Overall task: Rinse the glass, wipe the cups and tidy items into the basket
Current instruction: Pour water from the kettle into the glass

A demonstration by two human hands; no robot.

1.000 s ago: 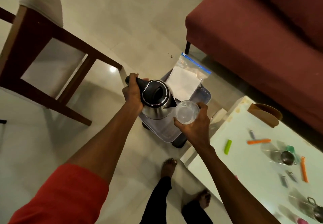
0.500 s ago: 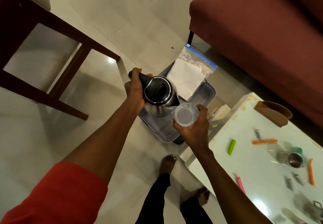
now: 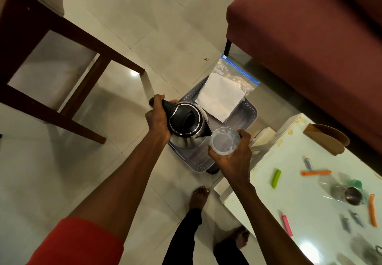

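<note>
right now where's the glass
In the head view the glass is near centre frame, held in the right hand just beside the kettle spout, above the grey basket on the floor.

My left hand (image 3: 158, 117) holds the kettle (image 3: 187, 126) by its handle, over the near part of the basket (image 3: 246, 117) on the floor ahead of me. My right hand (image 3: 231, 157) holds the glass (image 3: 225, 140) just right of the kettle, at its spout. A bag (image 3: 237, 74) leans on the basket's far end, a folded sheet (image 3: 219, 97) before it. The table (image 3: 310, 219) stands to my right, the sofa (image 3: 310, 37) behind it, the chair (image 3: 51, 57) far left. On the table lie clips (image 3: 276, 179) and a cup (image 3: 353, 195).
</note>
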